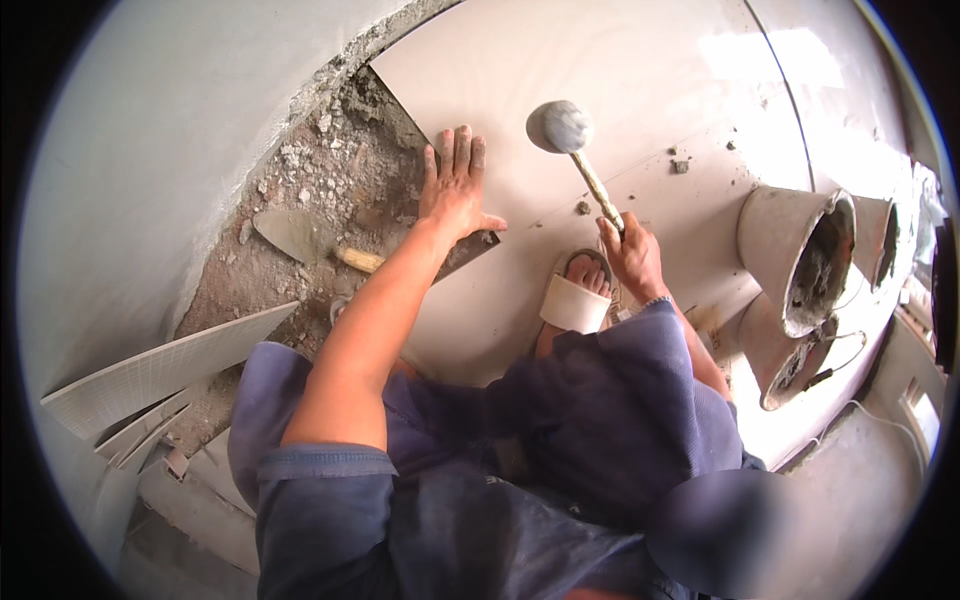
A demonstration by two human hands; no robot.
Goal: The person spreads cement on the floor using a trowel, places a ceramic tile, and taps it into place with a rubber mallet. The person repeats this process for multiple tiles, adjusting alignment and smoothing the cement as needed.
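- Three loose tile strips (170, 370), one large and two narrow, lie at the near left, beside the wall.
- One sandal (572, 303) is plainly visible, worn on a foot on the tiled floor (620, 60).
- One right hand (634, 258) grips the handle of one mallet (562, 127); its rounded grey head is over the pale tile, whether touching I cannot tell.
- One left hand (456, 195) holds nothing; its fingers are spread on the tile's left edge, near a dark corner where the rubble (330, 170) begins.
- One trowel (290, 233) with a wooden handle lies on that rubble, left of the left forearm.
- Three buckets (790, 235), mortar-smeared, sit tipped toward the floor's right side; a broad stretch of tile separates them from the mallet head, scattered with several mortar crumbs (680, 166).
- One pale wall (160, 180) bounds the rubble's left edge.
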